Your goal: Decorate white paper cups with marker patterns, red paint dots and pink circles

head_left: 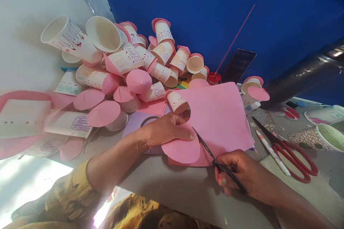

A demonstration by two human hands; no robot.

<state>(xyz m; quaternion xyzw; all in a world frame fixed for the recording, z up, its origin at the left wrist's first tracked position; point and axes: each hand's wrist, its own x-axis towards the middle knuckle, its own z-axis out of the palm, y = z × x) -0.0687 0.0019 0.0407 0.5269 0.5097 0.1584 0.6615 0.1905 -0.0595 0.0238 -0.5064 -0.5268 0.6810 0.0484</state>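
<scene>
While left grip (165, 132) pinches pink disc (184, 152), right grip (233, 171) holds black scissors (206, 145); many cups (125, 59) pink-topped, sheet (220, 114) partly cut.

Rounded pink paper piece (182, 149) overlapping pink sheet (217, 114); black-handled scissors (215, 163) slanted, blades beside piece's right edge.

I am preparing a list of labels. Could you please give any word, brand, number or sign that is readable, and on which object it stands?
None can be read with certainty.
White marker: printing on the barrel, too small to read.
Paper cups: hand-drawn scribbles, no readable words.
Black scissors and pink sheet: no lettering visible.
</scene>
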